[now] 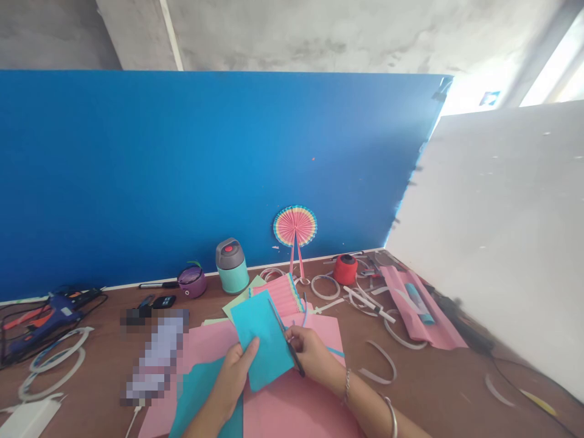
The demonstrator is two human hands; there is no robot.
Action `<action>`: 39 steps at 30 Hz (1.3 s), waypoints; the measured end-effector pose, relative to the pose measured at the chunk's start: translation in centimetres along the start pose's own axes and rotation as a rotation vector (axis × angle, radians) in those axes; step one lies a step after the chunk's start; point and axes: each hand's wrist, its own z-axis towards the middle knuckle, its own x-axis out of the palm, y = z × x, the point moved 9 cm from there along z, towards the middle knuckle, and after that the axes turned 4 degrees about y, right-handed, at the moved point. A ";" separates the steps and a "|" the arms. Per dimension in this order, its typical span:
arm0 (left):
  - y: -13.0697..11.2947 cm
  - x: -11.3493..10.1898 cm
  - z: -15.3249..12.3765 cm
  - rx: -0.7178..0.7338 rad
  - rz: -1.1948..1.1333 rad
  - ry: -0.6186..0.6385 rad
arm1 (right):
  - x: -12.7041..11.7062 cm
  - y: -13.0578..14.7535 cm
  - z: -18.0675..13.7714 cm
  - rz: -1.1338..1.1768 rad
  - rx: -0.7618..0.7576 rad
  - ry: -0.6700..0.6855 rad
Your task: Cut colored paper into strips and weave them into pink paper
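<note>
The left hand [235, 368] pinches the lower left edge of a turquoise sheet [260, 340], thumb on top, and holds it tilted up off the surface [433, 377]. The right hand [314, 356] is closed around the handles of dark scissors [285, 337], whose blades run along the sheet's right edge; whether they are parted is too small to tell. To cut well here, the left hand should probably hold the paper taut close to the cut line and turn the sheet rather than the scissors, cutting with long bites and keeping the thumb clear of the blades. Beneath the hands lie pink sheets [292, 407] and another turquoise piece. Just beyond them is a pleated pink paper [280, 295]. Curled white strips [383, 359] are scattered to the right, near a red roll [345, 269]. Farther back stand a teal flask [232, 266] and a purple pot [192, 281], with a glue gun [45, 319] far left. A striped paper fan [295, 226] leans against the blue board [182, 182].
</note>
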 end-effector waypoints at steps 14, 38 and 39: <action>0.2 -0.1 0.0 0.009 -0.005 -0.009 | 0.2 0.1 0.0 0.038 -0.023 0.006; 0.1 0.3 -0.1 -0.008 -0.016 -0.007 | 0.0 0.1 0.1 0.064 -0.032 -0.025; 0.1 0.3 -0.1 -0.005 -0.018 -0.006 | -0.1 0.1 0.1 0.067 -0.033 -0.026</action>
